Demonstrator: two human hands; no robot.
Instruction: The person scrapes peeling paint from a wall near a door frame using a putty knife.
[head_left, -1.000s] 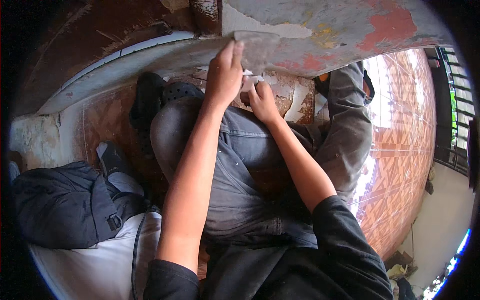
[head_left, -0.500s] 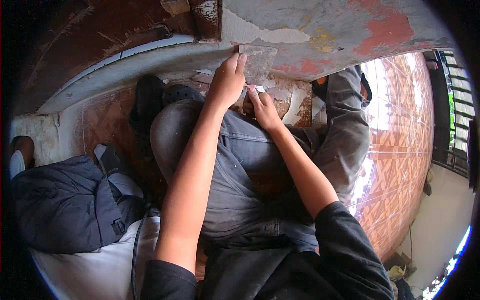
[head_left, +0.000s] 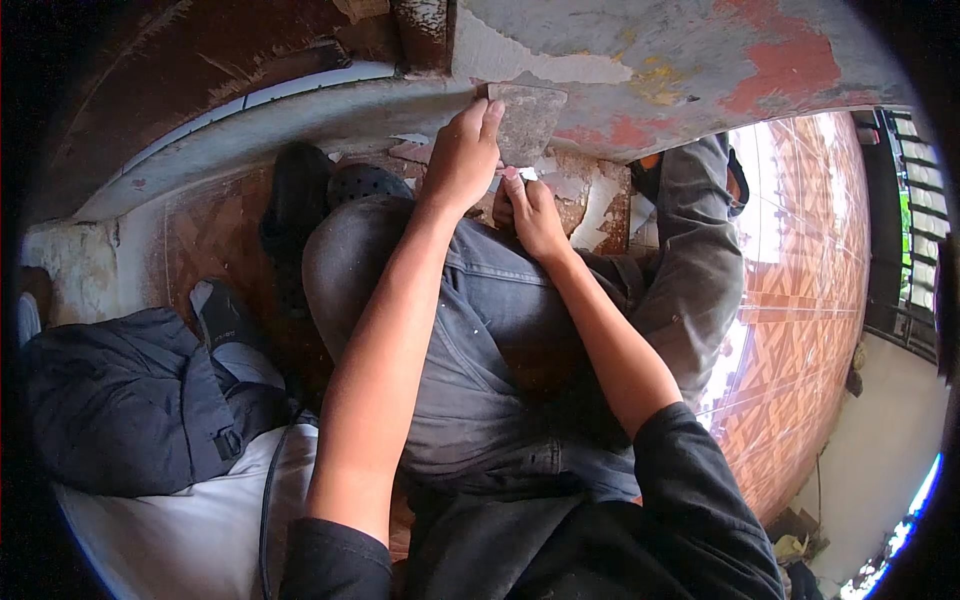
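A wide, flat scraper (head_left: 528, 122) with a grey, dusty blade stands against the foot of the peeling wall (head_left: 690, 60). Its blade narrows toward me. My left hand (head_left: 462, 158) is closed at the blade's left edge, thumb and fingers near the upper corner. Lower down, my right hand (head_left: 538, 218) wraps round the narrow end, where a little of a dark handle shows below the thumb. Pinkish and white bits sit by that thumb; whether they are paint flakes or part of the tool is unclear. The palm sides of both hands are hidden.
Loose paint flakes (head_left: 597, 212) lie on the floor beyond my knees. Dark clogs (head_left: 297, 200) stand at the left. A person in dark shorts (head_left: 120, 400) sits close on my left. Shiny patterned tiles (head_left: 800, 300) stretch away at the right.
The view has shifted slightly, so the wall and scraper appear a little farther right. Both hands keep their hold, with hardly any movement against the wall.
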